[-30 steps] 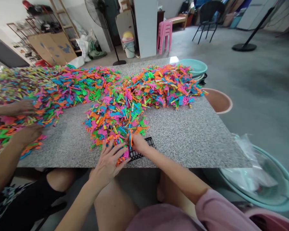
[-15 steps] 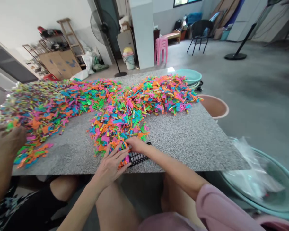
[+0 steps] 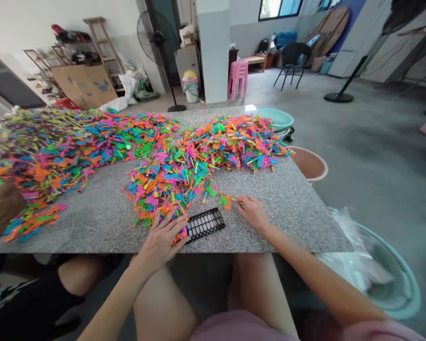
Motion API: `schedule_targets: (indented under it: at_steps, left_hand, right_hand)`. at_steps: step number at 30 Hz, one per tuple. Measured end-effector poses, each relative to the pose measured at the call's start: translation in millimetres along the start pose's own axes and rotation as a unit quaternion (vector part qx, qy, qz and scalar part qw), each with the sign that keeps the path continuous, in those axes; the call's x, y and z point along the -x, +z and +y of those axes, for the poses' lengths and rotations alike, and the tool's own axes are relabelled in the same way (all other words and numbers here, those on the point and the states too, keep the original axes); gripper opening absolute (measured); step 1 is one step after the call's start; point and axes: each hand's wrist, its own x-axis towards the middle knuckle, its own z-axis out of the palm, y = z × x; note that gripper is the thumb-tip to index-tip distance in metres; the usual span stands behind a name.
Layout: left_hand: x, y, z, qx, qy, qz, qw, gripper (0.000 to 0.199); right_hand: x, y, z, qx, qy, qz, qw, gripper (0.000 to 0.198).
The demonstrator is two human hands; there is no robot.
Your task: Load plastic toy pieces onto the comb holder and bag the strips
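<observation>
My left hand (image 3: 164, 234) lies with fingers outstretched over bright plastic pieces at the left end of a black lattice tray (image 3: 206, 224); the thumb is along the near edge. White slots show in the uncovered right part of the tray. To its right, above the granite tabletop, my right hand (image 3: 252, 213) pinches the thin gold-coloured stick of a small plastic toy piece (image 3: 227, 201) with an orange end. Just beyond the tray spreads a heap of small plastic toy pieces (image 3: 173, 175) in orange, pink, blue and green, some with gold sticks.
A larger heap (image 3: 57, 147) covers the table's left side, where a co-worker's hand (image 3: 5, 203) is among the pieces. Beyond the granite table's (image 3: 270, 208) right edge stand a turquoise basin (image 3: 277, 117), a brown basin (image 3: 310, 163) and a basket with clear plastic bags (image 3: 365, 265).
My right hand has moved right from the tray beside my left hand and now pinches a toy piece. More of the tray shows. My left hand has stayed in place.
</observation>
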Motion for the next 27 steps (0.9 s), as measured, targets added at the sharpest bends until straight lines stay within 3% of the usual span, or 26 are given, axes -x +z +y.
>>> schedule_targets:
  at_steps: [3, 8, 10, 12, 16, 18, 20, 24, 27]
  left_hand:
    - [-1.0, 2.6, -1.0, 0.009, -0.006, 0.008, 1.0, 0.038]
    - [-2.3, 1.1, 0.8, 0.014, -0.019, -0.005, 1.0, 0.038]
    - [-2.9, -0.9, 2.4, 0.017, -0.024, -0.014, 0.999, 0.037]
    - [-3.6, -2.3, 3.6, 0.023, -0.03, -0.023, 0.999, 0.036]
    - [-4.3, -1.8, 4.1, 0.03, -0.038, -0.022, 0.999, 0.036]
    - [-4.1, -0.5, 4.1, 0.028, -0.037, -0.018, 0.999, 0.037]
    - [-3.8, 0.5, 4.5, 0.026, -0.036, -0.017, 0.999, 0.037]
    - [-3.9, 0.3, 7.1, 0.032, -0.041, -0.017, 0.998, 0.036]
    - [-4.5, -2.4, 9.9, 0.045, -0.052, -0.018, 0.997, 0.038]
  right_hand:
    - [16.1, -1.9, 14.6, 0.044, 0.078, -0.031, 0.995, 0.019]
    - [13.3, -10.4, -3.6, 0.092, 0.068, -0.056, 0.992, 0.026]
    - [14.2, -10.5, -20.1, 0.019, 0.093, -0.052, 0.994, 0.021]
    - [19.0, -4.1, -43.7, -0.125, 0.102, -0.093, 0.983, 0.012]
    - [31.5, 23.7, -100.9, -0.399, 0.097, -0.201, 0.889, 0.017]
    - [33.0, 36.9, -120.8, -0.433, 0.084, -0.195, 0.876, 0.016]
    - [29.7, 44.4, -130.0, -0.398, 0.056, -0.179, 0.898, 0.011]
    - [16.0, 41.0, -134.5, -0.222, -0.021, -0.182, 0.958, 0.016]
    - [9.7, 31.8, -143.7, -0.114, -0.049, -0.216, 0.968, 0.023]
